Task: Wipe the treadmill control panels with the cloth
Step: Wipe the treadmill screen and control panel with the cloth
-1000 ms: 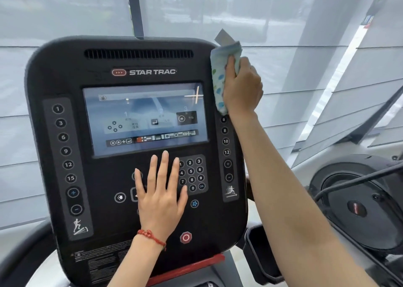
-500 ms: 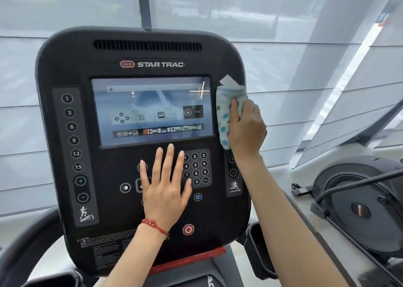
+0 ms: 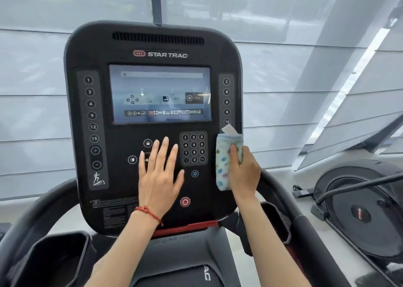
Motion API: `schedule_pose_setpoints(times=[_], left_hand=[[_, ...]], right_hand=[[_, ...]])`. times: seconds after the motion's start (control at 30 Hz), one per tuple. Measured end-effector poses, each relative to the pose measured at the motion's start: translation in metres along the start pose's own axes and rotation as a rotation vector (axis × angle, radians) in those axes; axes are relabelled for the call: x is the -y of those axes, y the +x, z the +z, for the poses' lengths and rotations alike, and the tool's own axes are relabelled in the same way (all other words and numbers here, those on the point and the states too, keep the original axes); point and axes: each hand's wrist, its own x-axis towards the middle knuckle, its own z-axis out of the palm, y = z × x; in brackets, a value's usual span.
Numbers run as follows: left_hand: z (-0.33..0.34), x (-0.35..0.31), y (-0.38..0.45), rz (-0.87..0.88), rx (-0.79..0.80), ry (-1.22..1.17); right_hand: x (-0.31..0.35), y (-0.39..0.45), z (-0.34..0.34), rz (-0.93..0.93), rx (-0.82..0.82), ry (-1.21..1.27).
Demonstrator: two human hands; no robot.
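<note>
The black treadmill control panel (image 3: 122,53) fills the middle of the view, with a lit screen (image 3: 160,92) and button columns on both sides. My right hand (image 3: 245,173) grips a folded white cloth with coloured dots (image 3: 224,162) and presses it on the lower part of the right button column, covering the buttons below 10. My left hand (image 3: 160,175) lies flat with fingers spread on the panel below the screen, over the arrow buttons, just left of the number keypad (image 3: 193,148).
A red stop button (image 3: 185,202) sits low on the panel between my wrists. Black handlebars (image 3: 274,188) curve out on both sides, with cup holders (image 3: 54,258) below. Another black exercise machine (image 3: 359,210) stands at the right. Shaded windows are behind.
My right hand has slid the cloth down the panel's right edge, from the top corner to the lower part of the right button column. My left hand stayed flat on the panel.
</note>
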Motion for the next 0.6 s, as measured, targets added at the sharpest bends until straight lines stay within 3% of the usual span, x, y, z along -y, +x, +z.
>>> schedule_pose_setpoints(times=[0.2,0.6], left_hand=[[-0.016,0.003,-0.047,-0.040,0.115,0.001],[-0.067,0.033,-0.136,-0.086,0.225,-0.033]], right_hand=[[-0.001,-0.047,-0.022,0.209,0.102,0.135],[0.024,-0.147,-0.050,0.345,0.226,0.161]])
